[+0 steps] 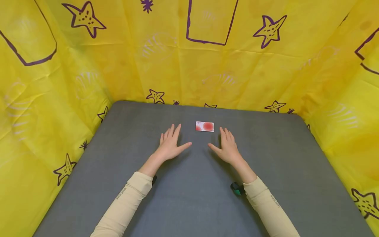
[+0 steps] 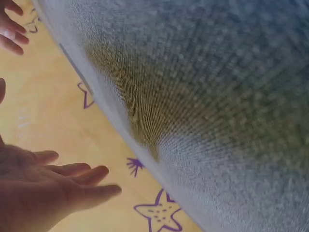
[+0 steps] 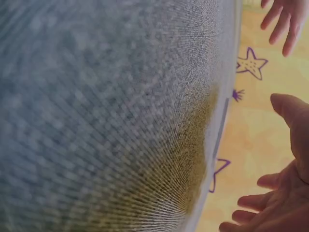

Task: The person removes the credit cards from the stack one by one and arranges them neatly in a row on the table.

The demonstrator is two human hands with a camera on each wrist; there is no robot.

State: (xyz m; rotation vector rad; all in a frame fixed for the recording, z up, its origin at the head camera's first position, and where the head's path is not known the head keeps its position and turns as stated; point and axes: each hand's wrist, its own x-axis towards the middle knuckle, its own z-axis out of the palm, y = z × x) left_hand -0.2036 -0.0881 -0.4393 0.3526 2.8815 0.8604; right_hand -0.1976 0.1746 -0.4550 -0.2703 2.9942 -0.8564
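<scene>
A small flat rectangular box or card (image 1: pixel 205 126), white with red round patches, lies on the grey table (image 1: pixel 189 197) toward its far side. My left hand (image 1: pixel 170 144) hovers to the near left of it, fingers spread and thumb pointing inward. On the other side, my right hand (image 1: pixel 227 146) mirrors this, its fingertips just right of the card's near corner. Neither hand touches the card. In the left wrist view the left hand (image 2: pixel 43 188) shows straight fingers with nothing in them. The right wrist view has the right hand (image 3: pixel 280 193) likewise holding nothing.
Yellow cloth (image 1: pixel 177 65) printed with purple starfish and outlines hangs behind the table and along both sides. Dark wrist-worn cameras, one at the right wrist (image 1: pixel 238 189), sit under the cuffs of the beige sleeves (image 1: pixel 124 204).
</scene>
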